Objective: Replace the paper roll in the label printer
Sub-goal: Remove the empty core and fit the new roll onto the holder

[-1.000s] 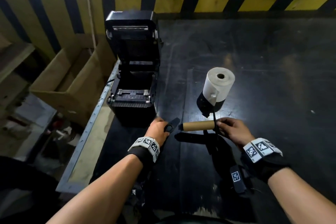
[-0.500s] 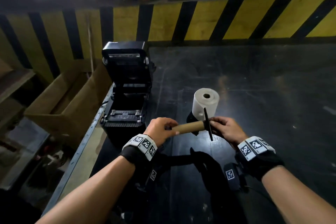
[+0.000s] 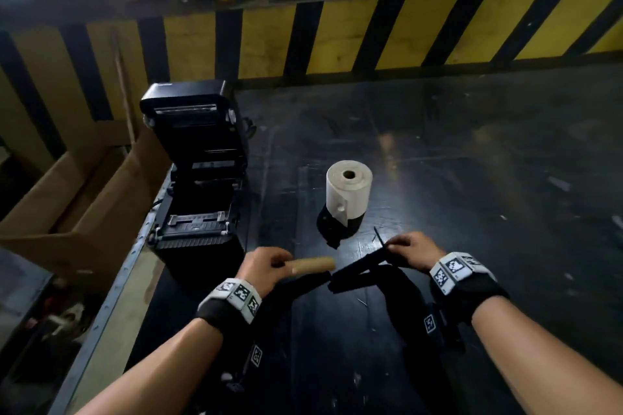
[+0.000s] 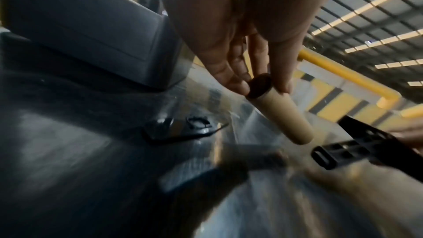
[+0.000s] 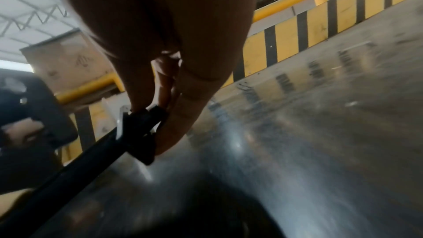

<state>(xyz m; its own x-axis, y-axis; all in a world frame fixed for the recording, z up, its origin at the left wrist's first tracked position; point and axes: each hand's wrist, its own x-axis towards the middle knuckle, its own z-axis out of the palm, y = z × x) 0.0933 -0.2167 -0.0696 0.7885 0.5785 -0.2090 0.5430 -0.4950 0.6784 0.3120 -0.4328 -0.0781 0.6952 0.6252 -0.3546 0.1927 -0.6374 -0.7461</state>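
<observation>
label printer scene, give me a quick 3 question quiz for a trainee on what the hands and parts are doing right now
1. True or false: the cardboard core sits on the black spindle.
2. Which hand holds the core? A) left hand B) right hand C) neither
3. Fill in: the new paper roll stands on the ____ beside the open label printer.

Key
1. False: the two are apart, and the right hand grips the spindle.
2. A
3. table
</observation>
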